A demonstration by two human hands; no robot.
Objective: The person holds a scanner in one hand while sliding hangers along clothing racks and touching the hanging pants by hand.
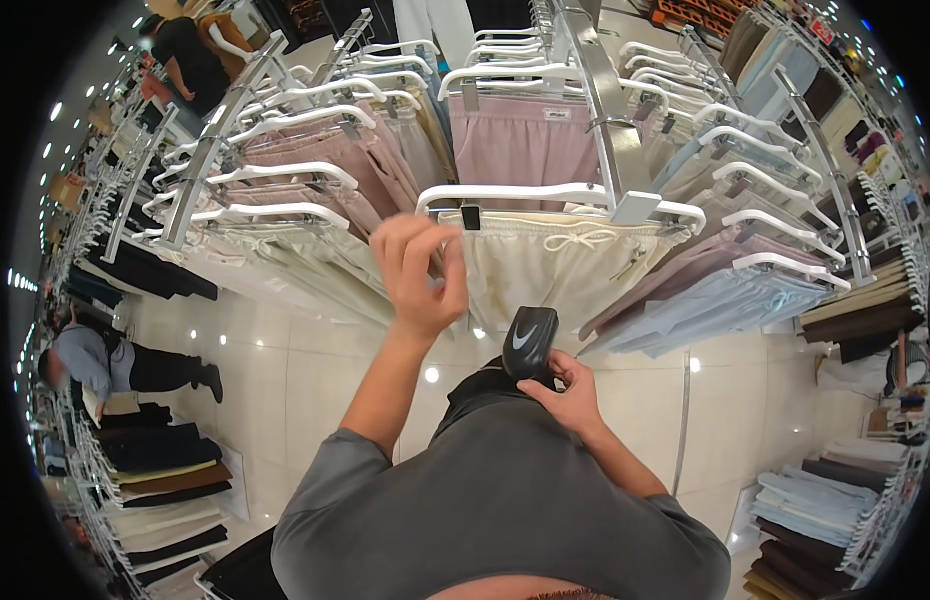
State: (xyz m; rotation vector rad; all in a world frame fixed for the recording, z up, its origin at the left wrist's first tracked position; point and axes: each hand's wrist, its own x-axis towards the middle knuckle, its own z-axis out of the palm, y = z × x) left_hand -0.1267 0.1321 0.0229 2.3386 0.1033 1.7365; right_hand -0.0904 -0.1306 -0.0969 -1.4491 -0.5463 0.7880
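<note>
My left hand [420, 270] is raised beside the left end of a white hanger [545, 193]. Its fingers are loosely bent with the thumb apart, slightly blurred, and I see nothing in it. From that hanger hang cream drawstring trousers [545, 255], with a black clip [471, 217] at the waistband's left. Lower down, in front of my body, my right hand [567, 392] grips a black handheld scanner [531, 342], with a pale curved mark on its head. Part of its grip is hidden by my fingers.
Pink trousers [525, 140] hang behind on a metal rail arm [600, 100]. Racks of pale trousers flank both sides, including light blue ones [730, 305] at right. Another person [95, 360] stands by folded garments at left; a second person [185, 55] is at the upper left.
</note>
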